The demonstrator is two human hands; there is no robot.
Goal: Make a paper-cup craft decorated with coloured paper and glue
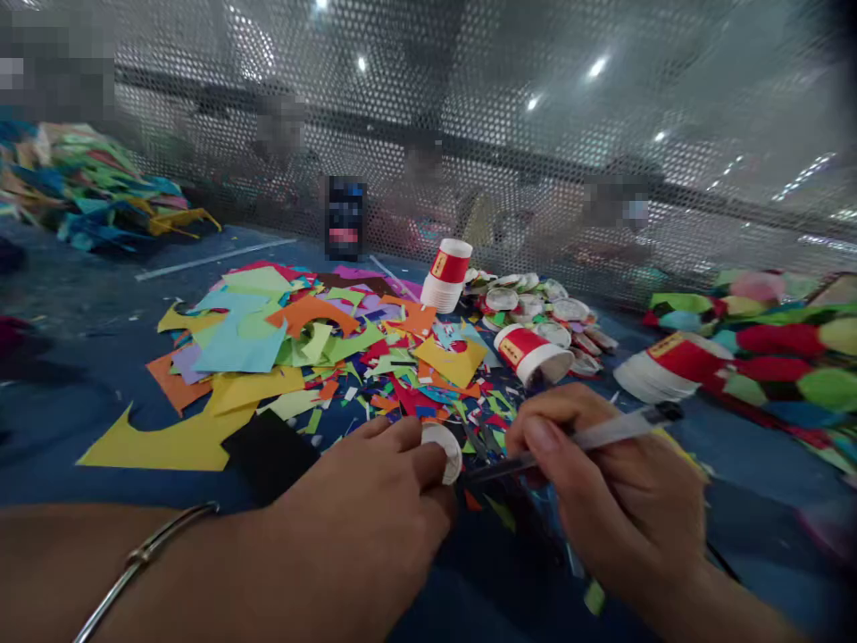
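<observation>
My left hand [381,500] rests low in the middle with its fingers curled round a small white paper disc [445,449], which looks like a cut-off cup bottom. A pen [612,433] with a clear barrel is pinched in my right hand [622,491]. Its tip points left, close to the disc; contact cannot be made out. Just beyond my hands lie coloured paper scraps [388,362], with a black paper piece [271,455] by my left wrist. A red and white paper cup [528,354] lies on its side past my right hand.
Stacked paper cups [446,275] stand behind the scraps, beside a pile of round white pieces [536,308]. More cups [673,366] lie at right near colourful round pieces [790,357]. A phone [345,219] leans against a perforated metal screen [469,107]. Paper offcuts [100,183] are heaped far left.
</observation>
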